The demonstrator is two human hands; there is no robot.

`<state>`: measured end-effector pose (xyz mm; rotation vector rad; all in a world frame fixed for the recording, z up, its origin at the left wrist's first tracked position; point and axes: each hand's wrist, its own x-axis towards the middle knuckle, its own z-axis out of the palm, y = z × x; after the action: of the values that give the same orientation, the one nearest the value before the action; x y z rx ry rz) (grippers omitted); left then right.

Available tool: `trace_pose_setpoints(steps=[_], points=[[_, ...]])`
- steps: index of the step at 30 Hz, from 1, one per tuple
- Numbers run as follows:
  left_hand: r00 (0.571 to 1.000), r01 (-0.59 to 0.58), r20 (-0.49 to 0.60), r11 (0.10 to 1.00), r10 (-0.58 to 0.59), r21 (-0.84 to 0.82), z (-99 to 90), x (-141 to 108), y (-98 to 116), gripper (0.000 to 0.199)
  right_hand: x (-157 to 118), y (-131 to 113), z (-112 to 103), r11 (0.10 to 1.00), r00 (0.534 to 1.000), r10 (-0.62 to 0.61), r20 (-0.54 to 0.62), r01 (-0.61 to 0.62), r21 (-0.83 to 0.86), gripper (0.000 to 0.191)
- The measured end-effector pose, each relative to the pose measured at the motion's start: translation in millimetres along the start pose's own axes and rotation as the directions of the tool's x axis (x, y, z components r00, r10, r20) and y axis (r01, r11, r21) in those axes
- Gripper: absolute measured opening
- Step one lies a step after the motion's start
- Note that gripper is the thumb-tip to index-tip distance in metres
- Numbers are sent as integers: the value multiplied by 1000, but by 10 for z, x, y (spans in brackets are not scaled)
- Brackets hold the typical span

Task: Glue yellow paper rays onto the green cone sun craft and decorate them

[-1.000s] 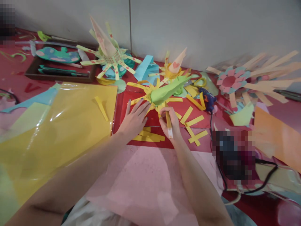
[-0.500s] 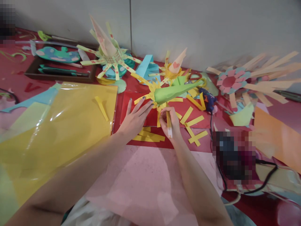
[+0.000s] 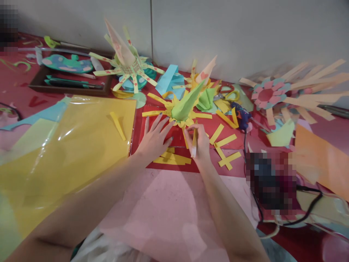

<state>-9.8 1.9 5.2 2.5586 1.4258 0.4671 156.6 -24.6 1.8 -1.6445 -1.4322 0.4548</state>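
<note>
A green paper cone (image 3: pixel 185 105) stands tilted to the upper right on a yellow paper base (image 3: pixel 167 105) with strips radiating from it. My left hand (image 3: pixel 155 137) lies open, fingers spread, over the red sheet (image 3: pixel 227 128), its fingertips at the left edge of the yellow base. In my right hand (image 3: pixel 202 145) is a slim yellow marker (image 3: pixel 195 140) with a whitish end, pinched in a writing grip. That hand is at the base's front strip; the marker's tip is hard to make out. Loose yellow paper strips (image 3: pixel 176 159) lie below my hands, and others (image 3: pixel 225 140) to the right.
Behind stand a pink-coned paper piece (image 3: pixel 133 69) and another with a heart (image 3: pixel 204 75). Scissors (image 3: pixel 231 95), folded green paper (image 3: pixel 205 100) and a blue glue gun (image 3: pixel 241 115) lie right. A brown tray (image 3: pixel 40 84) and yellow sheets in plastic (image 3: pixel 89 138) are left.
The green cone has swung from leaning far right to more upright, and its yellow base has turned with it. My left fingers have spread a little; the marker has tilted slightly.
</note>
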Motion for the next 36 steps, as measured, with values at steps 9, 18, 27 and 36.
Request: trace_pose_setpoints(steps=[9, 18, 27, 36], points=[[994, -108, 12, 993, 108, -39, -11, -6, 3, 51, -10, -30, -27, 994, 994, 113, -10, -113, -3, 20], [981, -190, 18, 981, 191, -49, -31, -11, 32, 53, -3, -16, -28, 994, 995, 95, -43, -97, -40, 23], [973, 121, -194, 992, -125, -31, -20, -6, -8, 34, 0, -64, -44, 995, 995, 99, 6, -99, 9, 21], [993, -73, -95, 993, 64, -97, 27, 4, -7, 29, 0, -50, -41, 986, 992, 123, 12, -123, 114, 23]])
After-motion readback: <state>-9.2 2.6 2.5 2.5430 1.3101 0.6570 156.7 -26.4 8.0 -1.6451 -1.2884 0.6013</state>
